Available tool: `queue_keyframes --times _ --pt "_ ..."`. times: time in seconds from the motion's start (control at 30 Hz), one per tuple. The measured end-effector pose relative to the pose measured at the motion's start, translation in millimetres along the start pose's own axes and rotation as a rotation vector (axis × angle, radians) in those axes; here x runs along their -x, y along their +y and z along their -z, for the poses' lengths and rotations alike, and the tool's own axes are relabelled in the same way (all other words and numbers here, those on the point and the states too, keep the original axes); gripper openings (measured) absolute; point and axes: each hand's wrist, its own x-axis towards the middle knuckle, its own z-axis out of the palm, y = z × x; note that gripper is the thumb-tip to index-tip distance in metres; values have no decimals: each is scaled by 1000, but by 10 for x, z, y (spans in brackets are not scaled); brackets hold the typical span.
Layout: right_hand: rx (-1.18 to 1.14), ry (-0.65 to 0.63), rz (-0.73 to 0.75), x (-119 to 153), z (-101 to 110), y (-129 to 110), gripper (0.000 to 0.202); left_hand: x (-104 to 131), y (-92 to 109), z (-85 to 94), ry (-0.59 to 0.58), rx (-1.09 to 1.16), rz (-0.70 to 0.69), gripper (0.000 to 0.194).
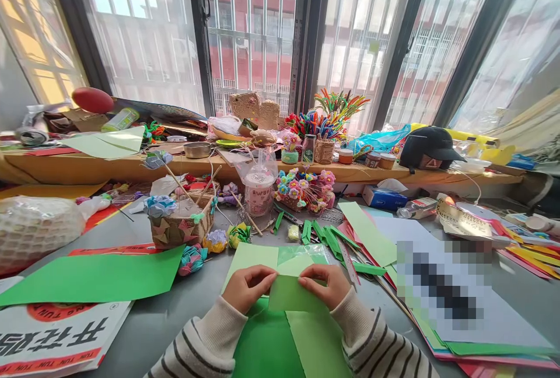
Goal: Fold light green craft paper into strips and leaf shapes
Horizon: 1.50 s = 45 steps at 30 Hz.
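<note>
A small sheet of light green paper is held up between both hands. My left hand pinches its upper left corner between thumb and fingers. At the upper right corner, my right hand grips it the same way. Below and behind it lie a dark green sheet, a light green sheet and another pale green sheet. Folded dark green paper strips rest just beyond my right hand, beside a ruler.
A cardboard box of paper flowers stands at left centre, near a lidded cup. To the right is a stack of coloured paper; to the left, a large green sheet. A cluttered ledge runs under the windows.
</note>
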Motion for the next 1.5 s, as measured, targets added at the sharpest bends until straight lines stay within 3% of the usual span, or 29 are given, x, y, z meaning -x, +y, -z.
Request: queue_keyframes --times 0.3,0.53,0.7,0.83,1.23,1.5 --pt "29 -33 -8 0 22 10 21 -13 -29 27 -19 -20 20 25" --pt "24 -36 -12 3 14 6 21 -10 -13 31 45 -60 -50 27" --pt "39 -70 16 16 -18 -28 20 1 -39 -42 -91 -263 -141 25" --pt "63 -80 17 17 4 -36 21 -6 -44 -30 -93 -324 -145 27" --pt "95 81 -28 -34 92 175 22 22 113 35 -62 -349 -105 23" --pt "75 115 -65 -36 109 188 24 11 111 56 -10 -359 -94 23"
